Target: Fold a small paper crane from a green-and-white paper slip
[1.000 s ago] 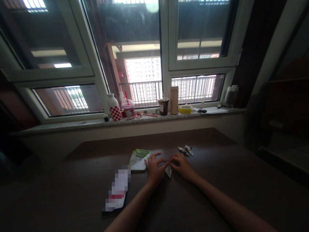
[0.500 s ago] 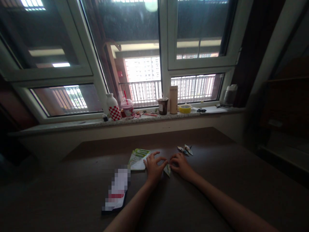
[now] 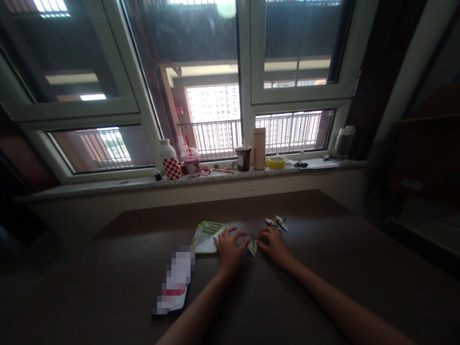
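A small pale-green piece of folded paper (image 3: 253,247), pointed toward me, lies on the table between my hands. My left hand (image 3: 229,247) pinches its left side with thumb and forefinger, the other fingers curved over the table beside the green-and-white paper sheets (image 3: 205,239). At the right edge of the folded paper, the bent fingertips of my right hand (image 3: 276,247) close in on it; part of the contact is hidden. Just beyond my right hand are a few folded paper pieces (image 3: 277,223) with pointed ends.
A dark-edged flat object (image 3: 176,285), blurred out on top, lies on the brown table (image 3: 118,268) at left. Along the windowsill stand a checkered bottle (image 3: 170,160), drink cups (image 3: 243,158), a tan flask (image 3: 259,148), yellow tape (image 3: 276,163) and black scissors (image 3: 301,164).
My right hand has shifted slightly to the right, away from my left. More of the folded paper now shows between them, its lower tip a little higher.
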Action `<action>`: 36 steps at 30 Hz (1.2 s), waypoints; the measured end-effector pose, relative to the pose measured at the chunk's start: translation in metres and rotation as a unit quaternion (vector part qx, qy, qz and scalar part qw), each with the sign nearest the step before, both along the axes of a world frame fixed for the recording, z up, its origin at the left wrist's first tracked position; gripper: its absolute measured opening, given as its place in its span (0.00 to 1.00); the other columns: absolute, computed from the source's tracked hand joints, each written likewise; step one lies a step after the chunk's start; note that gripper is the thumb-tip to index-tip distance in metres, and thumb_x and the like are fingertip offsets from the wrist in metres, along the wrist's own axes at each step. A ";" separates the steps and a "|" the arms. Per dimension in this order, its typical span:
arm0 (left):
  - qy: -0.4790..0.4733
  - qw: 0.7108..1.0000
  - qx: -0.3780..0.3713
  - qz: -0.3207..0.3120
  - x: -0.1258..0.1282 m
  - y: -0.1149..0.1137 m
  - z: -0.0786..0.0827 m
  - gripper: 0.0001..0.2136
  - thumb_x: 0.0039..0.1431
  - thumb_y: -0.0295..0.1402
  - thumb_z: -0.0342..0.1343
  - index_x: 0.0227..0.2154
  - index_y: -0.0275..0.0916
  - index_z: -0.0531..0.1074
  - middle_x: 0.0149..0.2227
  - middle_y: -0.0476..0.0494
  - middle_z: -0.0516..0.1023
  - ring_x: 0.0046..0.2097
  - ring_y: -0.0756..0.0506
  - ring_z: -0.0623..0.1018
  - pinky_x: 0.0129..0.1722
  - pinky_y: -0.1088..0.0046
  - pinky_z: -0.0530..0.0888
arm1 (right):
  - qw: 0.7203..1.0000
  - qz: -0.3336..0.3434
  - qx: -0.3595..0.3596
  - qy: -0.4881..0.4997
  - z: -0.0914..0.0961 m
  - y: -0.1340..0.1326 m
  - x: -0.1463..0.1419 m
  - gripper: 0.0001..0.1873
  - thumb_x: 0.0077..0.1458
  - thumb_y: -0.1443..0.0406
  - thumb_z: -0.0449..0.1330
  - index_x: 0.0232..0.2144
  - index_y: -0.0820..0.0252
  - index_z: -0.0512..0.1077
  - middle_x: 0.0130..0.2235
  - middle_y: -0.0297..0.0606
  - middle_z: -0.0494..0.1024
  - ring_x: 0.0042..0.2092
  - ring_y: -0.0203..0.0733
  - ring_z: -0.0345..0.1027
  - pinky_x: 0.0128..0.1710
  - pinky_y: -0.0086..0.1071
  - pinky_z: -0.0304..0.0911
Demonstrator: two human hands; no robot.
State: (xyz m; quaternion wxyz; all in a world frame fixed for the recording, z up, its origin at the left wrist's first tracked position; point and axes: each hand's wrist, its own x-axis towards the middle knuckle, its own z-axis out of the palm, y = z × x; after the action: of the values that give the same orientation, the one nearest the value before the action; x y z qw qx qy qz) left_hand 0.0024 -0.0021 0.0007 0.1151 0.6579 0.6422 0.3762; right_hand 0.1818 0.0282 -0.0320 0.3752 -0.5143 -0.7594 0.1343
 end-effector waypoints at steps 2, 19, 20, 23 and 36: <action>0.021 1.000 -0.023 0.001 0.000 0.000 0.001 0.05 0.53 0.39 0.64 0.33 0.50 0.82 0.55 0.46 0.73 0.61 0.36 0.65 0.65 0.39 0.45 | 1.000 -0.002 0.000 0.000 -0.002 0.001 0.001 0.03 0.54 0.65 0.62 0.30 0.58 0.76 0.41 0.41 0.75 0.48 0.48 0.64 0.53 0.41 0.58; 0.061 0.997 -0.042 0.008 0.003 -0.001 0.003 0.02 0.51 0.34 0.64 0.26 0.46 0.81 0.59 0.47 0.71 0.63 0.35 0.62 0.65 0.40 0.45 | 0.998 0.034 -0.028 -0.046 0.004 -0.002 0.003 0.05 0.52 0.65 0.64 0.34 0.56 0.77 0.48 0.39 0.75 0.52 0.48 0.63 0.56 0.41 0.57; 0.061 0.997 -0.044 0.008 0.003 -0.001 0.004 0.02 0.50 0.34 0.64 0.26 0.46 0.81 0.59 0.46 0.71 0.63 0.34 0.62 0.64 0.40 0.45 | 0.998 0.038 -0.028 -0.044 0.004 -0.003 0.004 0.05 0.52 0.66 0.64 0.34 0.56 0.77 0.48 0.39 0.75 0.53 0.48 0.63 0.56 0.41 0.57; 0.064 0.997 -0.049 0.006 0.004 -0.002 0.005 0.02 0.50 0.33 0.64 0.26 0.47 0.81 0.59 0.46 0.71 0.63 0.34 0.62 0.64 0.40 0.45 | 0.998 0.047 -0.028 -0.041 0.006 -0.004 0.004 0.04 0.52 0.65 0.64 0.33 0.55 0.77 0.48 0.38 0.76 0.54 0.48 0.63 0.57 0.42 0.56; 0.068 0.996 -0.052 0.007 0.003 0.002 0.001 0.02 0.48 0.32 0.64 0.26 0.46 0.81 0.59 0.46 0.70 0.64 0.35 0.61 0.65 0.41 0.44 | 0.996 0.039 -0.041 -0.071 0.012 -0.017 0.000 0.19 0.42 0.58 0.70 0.38 0.54 0.73 0.52 0.40 0.72 0.56 0.51 0.61 0.58 0.43 0.57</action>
State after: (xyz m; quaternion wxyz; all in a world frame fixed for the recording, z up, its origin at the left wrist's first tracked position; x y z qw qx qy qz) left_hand 0.0051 -0.0003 0.0016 0.1026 0.6703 0.6722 0.2972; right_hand 0.1813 0.0117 -0.0205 0.2935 -0.5071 -0.7976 0.1434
